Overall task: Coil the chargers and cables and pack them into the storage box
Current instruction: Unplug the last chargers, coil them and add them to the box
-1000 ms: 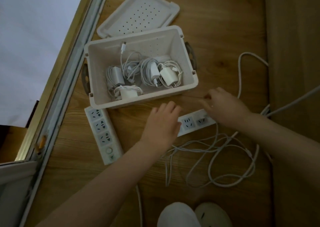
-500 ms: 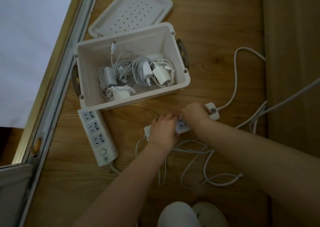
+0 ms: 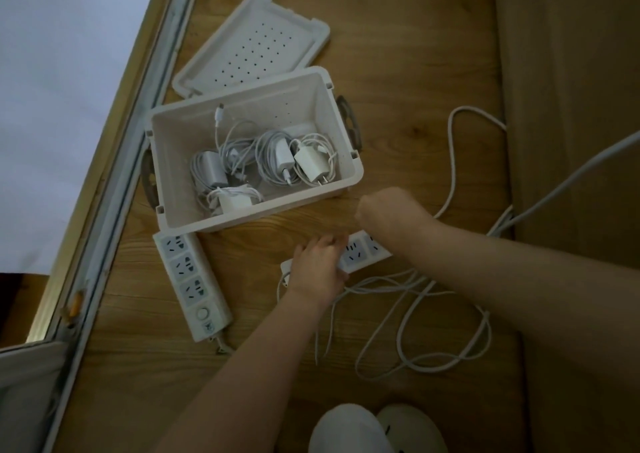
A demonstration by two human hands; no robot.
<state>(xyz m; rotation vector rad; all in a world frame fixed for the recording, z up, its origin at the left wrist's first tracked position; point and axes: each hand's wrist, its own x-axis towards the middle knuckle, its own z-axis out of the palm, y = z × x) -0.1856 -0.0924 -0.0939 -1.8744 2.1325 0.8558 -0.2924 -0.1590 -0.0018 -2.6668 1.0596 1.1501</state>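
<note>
Since 1.0 s ago both hands have closed in on the power strip [image 3: 360,252] at frame centre. Left hand [image 3: 317,269] now grips its left end, fingers curled over the top. Right hand [image 3: 382,210] bends over the right end; fingers hidden, state unreadable. Its cable [image 3: 433,370] lies loose on the floor. Storage box [image 3: 242,222], upper centre, holds 4 coiled chargers [image 3: 311,165]. Judgement: strip being picked up; coiling pending.

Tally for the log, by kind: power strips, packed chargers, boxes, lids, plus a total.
Power strips: 2
Chargers, packed: 4 plainly visible
Box: 1
Lid: 1
Total: 8
</note>
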